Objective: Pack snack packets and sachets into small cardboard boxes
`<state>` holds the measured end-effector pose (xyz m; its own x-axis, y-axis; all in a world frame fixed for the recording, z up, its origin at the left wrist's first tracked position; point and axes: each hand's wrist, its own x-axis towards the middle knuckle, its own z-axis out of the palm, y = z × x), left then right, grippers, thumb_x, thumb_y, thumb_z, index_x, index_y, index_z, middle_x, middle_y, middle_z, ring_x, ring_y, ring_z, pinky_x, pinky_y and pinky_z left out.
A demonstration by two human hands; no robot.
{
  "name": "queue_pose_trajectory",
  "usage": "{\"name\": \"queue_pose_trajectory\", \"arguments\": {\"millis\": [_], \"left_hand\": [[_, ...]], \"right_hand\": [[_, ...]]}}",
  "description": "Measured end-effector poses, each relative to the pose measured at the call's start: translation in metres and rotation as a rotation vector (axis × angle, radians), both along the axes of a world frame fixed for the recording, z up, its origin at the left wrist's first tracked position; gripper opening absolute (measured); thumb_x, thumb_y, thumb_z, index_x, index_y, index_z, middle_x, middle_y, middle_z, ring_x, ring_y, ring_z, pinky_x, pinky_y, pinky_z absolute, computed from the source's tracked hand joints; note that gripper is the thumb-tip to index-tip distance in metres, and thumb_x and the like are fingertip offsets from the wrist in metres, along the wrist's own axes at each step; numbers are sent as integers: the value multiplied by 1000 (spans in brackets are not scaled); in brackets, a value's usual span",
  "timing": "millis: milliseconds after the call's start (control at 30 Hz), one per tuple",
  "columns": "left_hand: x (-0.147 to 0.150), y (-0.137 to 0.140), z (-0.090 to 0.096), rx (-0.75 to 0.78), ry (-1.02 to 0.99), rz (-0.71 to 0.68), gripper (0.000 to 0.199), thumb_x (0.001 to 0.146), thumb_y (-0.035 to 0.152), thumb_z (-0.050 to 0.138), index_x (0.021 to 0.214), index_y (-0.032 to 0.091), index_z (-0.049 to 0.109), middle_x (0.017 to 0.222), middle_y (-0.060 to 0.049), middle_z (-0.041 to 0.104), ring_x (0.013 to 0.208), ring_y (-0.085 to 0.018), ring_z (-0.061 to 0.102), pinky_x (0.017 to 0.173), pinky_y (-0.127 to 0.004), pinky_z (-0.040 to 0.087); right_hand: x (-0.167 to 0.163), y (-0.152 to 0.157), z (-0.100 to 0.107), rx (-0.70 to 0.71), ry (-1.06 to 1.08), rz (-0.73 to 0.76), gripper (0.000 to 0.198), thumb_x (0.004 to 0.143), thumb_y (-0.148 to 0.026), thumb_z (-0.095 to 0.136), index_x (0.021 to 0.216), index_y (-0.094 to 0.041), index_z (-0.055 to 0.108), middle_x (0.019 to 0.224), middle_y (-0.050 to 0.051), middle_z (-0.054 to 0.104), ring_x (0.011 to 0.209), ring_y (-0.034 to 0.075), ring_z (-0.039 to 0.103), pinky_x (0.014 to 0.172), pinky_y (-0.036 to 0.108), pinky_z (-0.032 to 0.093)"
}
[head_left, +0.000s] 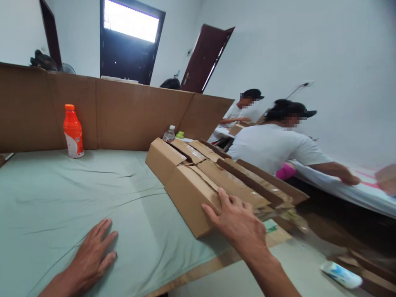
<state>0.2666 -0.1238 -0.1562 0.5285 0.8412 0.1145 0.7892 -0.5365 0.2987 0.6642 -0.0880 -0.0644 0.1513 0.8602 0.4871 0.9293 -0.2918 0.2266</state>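
Observation:
My left hand point(93, 253) lies on the pale green cloth point(123, 194), its fingers spread and nothing in it. A row of brown cardboard boxes point(188, 202) stands at the right edge of the table, with torn flaps and clear tape along the tops. On the near end of this row rests my right hand point(238, 222), its thumb by the front top edge and its fingers stretched over the top. The undersides of those fingers are hidden.
An orange bottle point(74, 132) stands before a cardboard partition point(130, 113). Behind the boxes is a clear bottle point(169, 134). Two people in white shirts point(262, 144) sit at the right. A white and blue packet point(342, 274) lies at the lower right.

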Motion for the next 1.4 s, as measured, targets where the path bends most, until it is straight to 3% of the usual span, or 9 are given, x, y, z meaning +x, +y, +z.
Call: {"name": "queue_pose_trajectory", "arguments": {"millis": [133, 267, 400, 467, 600, 733, 1167, 1300, 1400], "left_hand": [[3, -3, -2, -27, -5, -7, 47, 98, 33, 57, 145, 26, 55, 162, -13, 36, 148, -37, 38, 116, -59, 40], [8, -6, 4, -83, 19, -17, 50, 97, 33, 59, 146, 25, 54, 162, -13, 36, 150, -36, 36, 120, -58, 35], [17, -10, 14, -149, 75, -24, 60, 93, 30, 63, 150, 20, 49, 164, -18, 29, 152, -37, 28, 123, -60, 28], [21, -12, 18, -173, 102, -24, 62, 94, 32, 62, 152, 19, 46, 164, -20, 25, 153, -38, 24, 123, -61, 25], [23, -18, 25, -214, 137, -25, 66, 95, 37, 62, 155, 18, 42, 165, -21, 20, 154, -39, 19, 124, -61, 21], [24, -27, 27, -246, 148, -37, 73, 93, 42, 65, 157, 19, 38, 166, -20, 17, 155, -39, 16, 125, -61, 19], [24, -58, 24, -248, 204, -57, 77, 93, 49, 65, 159, 27, 33, 167, -18, 17, 155, -42, 16, 122, -68, 19], [18, -58, 6, -76, 223, -83, 70, 95, 53, 60, 157, 28, 38, 165, -20, 24, 152, -44, 24, 120, -70, 23], [14, -53, -11, 164, 213, -112, 69, 95, 54, 59, 156, 28, 40, 163, -20, 33, 149, -43, 34, 118, -66, 28]], "right_hand": [[-7, -12, 2, 99, -29, 54, 56, 99, -44, 44, 139, -6, 53, 128, 31, 62, 107, 45, 63, 74, 56, 52], [-30, -24, 2, 275, -1, 265, 60, 99, -40, 48, 151, -10, 41, 157, 29, 38, 143, 47, 38, 102, 64, 41], [-71, 1, -27, 28, 174, 652, 50, 99, -40, 47, 144, -18, 53, 159, 19, 42, 148, 36, 36, 111, 54, 39], [-93, 24, -54, -161, 247, 718, 54, 99, -43, 48, 147, -20, 52, 160, 17, 40, 148, 34, 36, 112, 54, 38], [-117, 52, -105, -340, 298, 690, 57, 99, -46, 46, 151, -21, 49, 158, 18, 45, 147, 34, 40, 112, 56, 38], [-114, 41, -128, -366, 296, 676, 55, 102, -47, 40, 151, -22, 50, 158, 17, 45, 148, 34, 39, 114, 60, 35], [-106, -15, -127, -368, 295, 634, 56, 103, -45, 40, 153, -21, 47, 160, 16, 42, 150, 34, 36, 117, 62, 32], [-102, -50, -116, -427, 335, 583, 57, 101, -41, 47, 154, -22, 45, 163, 14, 37, 152, 34, 30, 120, 59, 29], [-89, -77, -122, -332, 364, 603, 54, 101, -38, 49, 153, -24, 48, 162, 13, 39, 152, 32, 32, 119, 56, 31]]}}
